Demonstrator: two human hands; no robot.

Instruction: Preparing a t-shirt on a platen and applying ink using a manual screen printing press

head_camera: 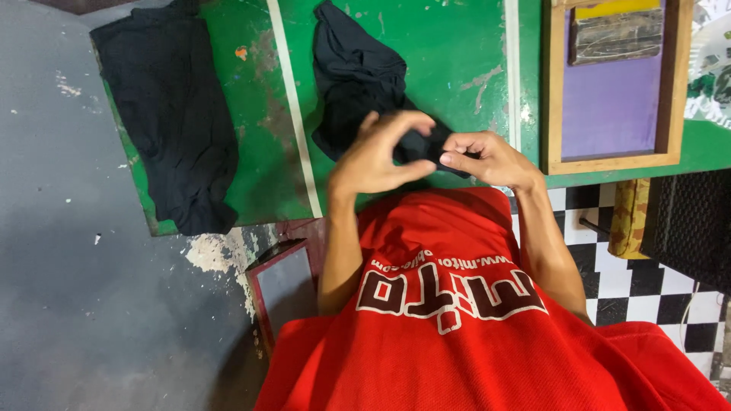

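Both hands meet at the near edge of the green counter: the left hand and right hand pinch the dark garment lying there; another dark garment lies folded well apart.

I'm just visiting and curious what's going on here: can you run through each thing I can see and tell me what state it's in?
Left hand: fingers curled, pinching the dark cloth.
Right hand: pinching the same cloth's edge.
Dark cloth: crumpled, partly lifted off the table.
Second dark cloth: lying flat, hanging over the table edge.
Green table: paint worn and chipped.
Wooden frame: lying flat, purple panel inside.
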